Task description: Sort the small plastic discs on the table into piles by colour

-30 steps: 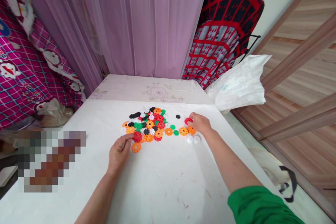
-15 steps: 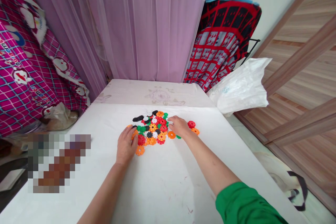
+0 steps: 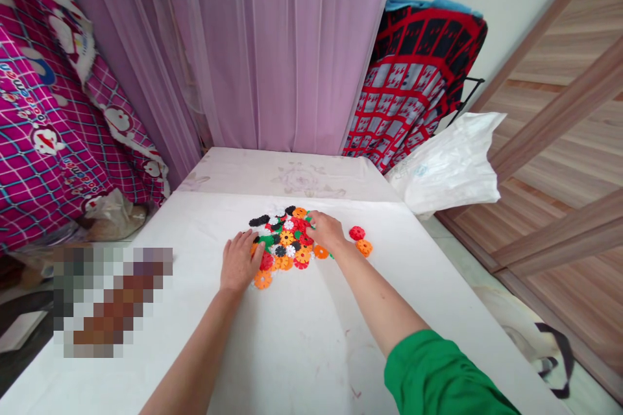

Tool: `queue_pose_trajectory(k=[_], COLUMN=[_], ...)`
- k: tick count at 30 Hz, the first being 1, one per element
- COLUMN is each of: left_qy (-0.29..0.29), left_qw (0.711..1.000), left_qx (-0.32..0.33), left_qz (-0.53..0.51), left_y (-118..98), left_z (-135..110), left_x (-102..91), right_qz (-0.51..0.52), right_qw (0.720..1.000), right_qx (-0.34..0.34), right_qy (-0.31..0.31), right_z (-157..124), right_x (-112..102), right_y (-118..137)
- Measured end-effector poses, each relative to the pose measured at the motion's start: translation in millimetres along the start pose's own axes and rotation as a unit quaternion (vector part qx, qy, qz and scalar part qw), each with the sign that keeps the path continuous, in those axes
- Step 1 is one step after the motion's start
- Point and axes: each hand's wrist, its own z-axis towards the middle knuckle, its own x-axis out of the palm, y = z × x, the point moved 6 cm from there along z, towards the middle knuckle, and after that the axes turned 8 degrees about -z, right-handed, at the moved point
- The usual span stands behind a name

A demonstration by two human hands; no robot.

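Left hand (image 3: pixel 239 264) lies palm down with its fingers spread over the left edge of a heap of discs (image 3: pixel 287 238), the fingertips resting among orange and green ones; it does not clasp anything that shows. Right hand (image 3: pixel 326 232) bends its fingers into the heap's right side, beside red and green discs, but the fingertips are partly hidden, so I cannot tell whether they pinch a piece. The discs, notched around their rims, are red, orange, green, black and white, and lie overlapping on the white-covered bench (image 3: pixel 292 356), toward its far end. One orange disc (image 3: pixel 263 280) sits at the heap's near left edge, and a black row (image 3: pixel 259 220) at its far left. Well apart from the heap, right of the right wrist, a red disc (image 3: pixel 357 233) lies near another orange one (image 3: pixel 364 248). A white bag (image 3: pixel 448 168) stands out past the bench's far right corner, a green sleeve (image 3: pixel 438 369) covers the right upper arm, and a purple curtain (image 3: pixel 277 52) hangs behind.
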Motion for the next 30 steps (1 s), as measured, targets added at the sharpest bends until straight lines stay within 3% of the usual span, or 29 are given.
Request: queue_pose_trajectory(k=[7, 21, 25, 30], left_qy=[-0.008, -0.007, -0.004, -0.016], left_qw=[1.0, 1.0, 1.0, 1.0], left_qx=[0.001, -0.001, -0.009, -0.009], left_qz=[-0.014, 0.015, 0.003, -0.006], left_y=[2, 0, 0, -2], left_z=[1, 2, 3, 3], left_x=[-0.5, 1.2, 0.8, -1.1], right_qz=[0.021, 0.01, -0.004, -0.019], right_qw=[1.0, 1.0, 1.0, 1.0], right_qx=[0.014, -0.015, -0.013, -0.013], right_qy=[-0.008, 0.015, 0.026, 0.021], right_z=[-7, 20, 22, 13], right_x=[-2, 8, 4, -4], right_y=[-37, 9, 9, -12])
